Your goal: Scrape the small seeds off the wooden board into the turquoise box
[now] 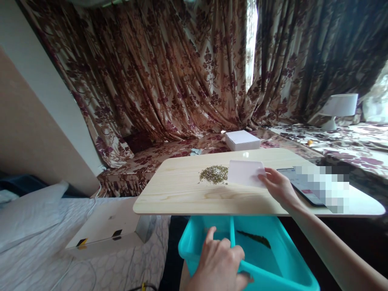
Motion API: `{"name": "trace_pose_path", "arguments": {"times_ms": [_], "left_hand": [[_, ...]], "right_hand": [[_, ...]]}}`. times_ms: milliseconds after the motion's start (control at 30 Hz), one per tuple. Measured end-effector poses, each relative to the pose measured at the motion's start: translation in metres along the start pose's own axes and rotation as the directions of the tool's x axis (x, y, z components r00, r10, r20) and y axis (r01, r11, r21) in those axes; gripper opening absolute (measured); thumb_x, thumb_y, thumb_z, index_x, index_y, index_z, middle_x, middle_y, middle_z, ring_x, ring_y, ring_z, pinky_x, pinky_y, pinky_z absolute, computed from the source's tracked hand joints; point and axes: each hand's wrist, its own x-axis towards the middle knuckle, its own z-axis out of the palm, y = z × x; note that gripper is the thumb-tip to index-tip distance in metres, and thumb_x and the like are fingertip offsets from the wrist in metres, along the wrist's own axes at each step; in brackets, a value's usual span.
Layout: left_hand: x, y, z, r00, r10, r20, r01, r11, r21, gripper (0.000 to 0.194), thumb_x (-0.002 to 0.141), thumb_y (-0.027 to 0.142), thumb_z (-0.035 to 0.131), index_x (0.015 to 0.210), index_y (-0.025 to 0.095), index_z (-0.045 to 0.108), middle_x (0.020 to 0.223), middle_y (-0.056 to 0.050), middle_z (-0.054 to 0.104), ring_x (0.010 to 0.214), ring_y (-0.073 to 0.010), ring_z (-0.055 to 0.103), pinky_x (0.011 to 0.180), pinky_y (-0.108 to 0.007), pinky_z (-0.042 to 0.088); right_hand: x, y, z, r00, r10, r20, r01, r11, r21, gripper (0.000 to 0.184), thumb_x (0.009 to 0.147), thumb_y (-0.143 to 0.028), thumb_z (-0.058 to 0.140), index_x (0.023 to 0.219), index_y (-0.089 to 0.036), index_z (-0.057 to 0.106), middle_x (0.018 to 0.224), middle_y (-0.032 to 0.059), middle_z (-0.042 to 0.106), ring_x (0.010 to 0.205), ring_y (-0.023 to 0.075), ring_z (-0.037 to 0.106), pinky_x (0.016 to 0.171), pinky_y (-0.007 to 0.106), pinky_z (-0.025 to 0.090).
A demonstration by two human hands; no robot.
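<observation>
My right hand [280,186] pinches the right edge of a white card [246,173] above a pale wooden tabletop [178,198]. Just left of the card lies a heap of small green-brown grains [214,174], loosely spread at its edges. Below the table's front edge is a turquoise bin [273,275] with a divider [232,230] making two compartments. My left hand [220,264] is closed over the bin's near rim, its index finger raised; part of the grip is hidden. In the right compartment lies a dark green strip of material [254,238].
A tablet [300,188], partly blurred out, lies on the table's right side. Behind the table sits a white box [242,139]. A larger white box [106,226] rests on the bed at left. A white lamp [339,107] stands at far right, near patterned curtains [169,72].
</observation>
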Motion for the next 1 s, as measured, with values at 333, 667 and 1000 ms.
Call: {"name": "trace_pose_path", "arguments": {"times_ms": [333,667,1000], "left_hand": [[0.000,-0.006,0.000,0.999,-0.023,0.039,0.023,1.000,0.013,0.031,0.069,0.044,0.071,0.091,0.022,0.066,0.086,-0.003,0.064,0.092,-0.0235,0.058,0.104,-0.048,0.019],[-0.008,-0.015,0.001,0.999,-0.039,0.025,0.038,0.998,0.056,0.033,0.066,0.043,0.072,0.091,0.024,0.066,0.082,-0.002,0.065,0.087,-0.0227,0.060,0.102,-0.045,0.023],[-0.019,-0.021,-0.005,0.998,-0.068,-0.007,0.068,0.998,-0.003,0.027,0.070,0.042,0.069,0.089,0.024,0.065,0.082,-0.002,0.064,0.087,-0.0232,0.059,0.101,-0.045,0.026]], "right_hand": [[0.008,-0.001,0.004,0.997,-0.002,0.071,0.007,0.998,-0.061,0.022,0.068,-0.030,0.059,0.087,-0.019,0.060,0.079,0.0064,0.073,0.077,0.0226,0.068,0.071,0.033,0.051],[-0.004,-0.021,-0.001,0.997,0.044,0.060,-0.040,0.997,-0.064,0.024,0.066,-0.031,0.060,0.086,-0.019,0.062,0.081,0.0063,0.073,0.077,0.0225,0.067,0.070,0.032,0.051],[-0.003,-0.015,0.003,0.998,0.029,0.050,-0.026,0.998,-0.059,0.021,0.065,-0.031,0.060,0.083,-0.021,0.062,0.077,0.0053,0.073,0.073,0.0227,0.067,0.066,0.033,0.051]]}}
